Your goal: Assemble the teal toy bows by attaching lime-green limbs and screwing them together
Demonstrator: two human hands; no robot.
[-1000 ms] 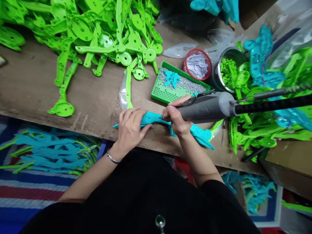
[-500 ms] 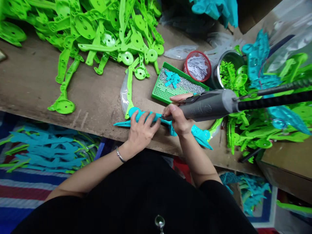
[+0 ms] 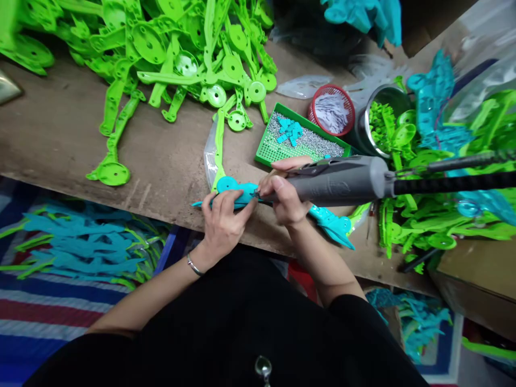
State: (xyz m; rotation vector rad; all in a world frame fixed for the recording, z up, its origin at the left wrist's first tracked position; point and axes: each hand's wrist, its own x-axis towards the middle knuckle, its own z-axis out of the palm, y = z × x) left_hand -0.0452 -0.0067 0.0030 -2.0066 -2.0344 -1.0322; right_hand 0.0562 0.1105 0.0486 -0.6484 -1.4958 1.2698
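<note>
My right hand (image 3: 287,200) is closed around a grey electric screwdriver (image 3: 342,180), which lies nearly level with its cord running off to the right. Its tip meets a blue plastic part (image 3: 230,186) on the bench. With bent fingers, my left hand (image 3: 223,221) grips that part close to the tip. The blue part's right end (image 3: 332,226) shows beyond my right wrist; its middle is hidden by my hands. A lime-green plastic arm (image 3: 219,144) with a clear plastic blade (image 3: 210,156) reaches up from the part's left end.
A green tray (image 3: 264,153) of screws and small blue pieces lies just beyond my hands. Behind it stand a red basket (image 3: 352,115) of white slips and a metal bowl (image 3: 363,126) with green pieces. Lime-green parts (image 3: 181,64) pile at the back left, more at the right.
Both hands have shifted slightly left along the blue part, and the screwdriver tip has moved left with them. The whole view has shifted a little as well.
</note>
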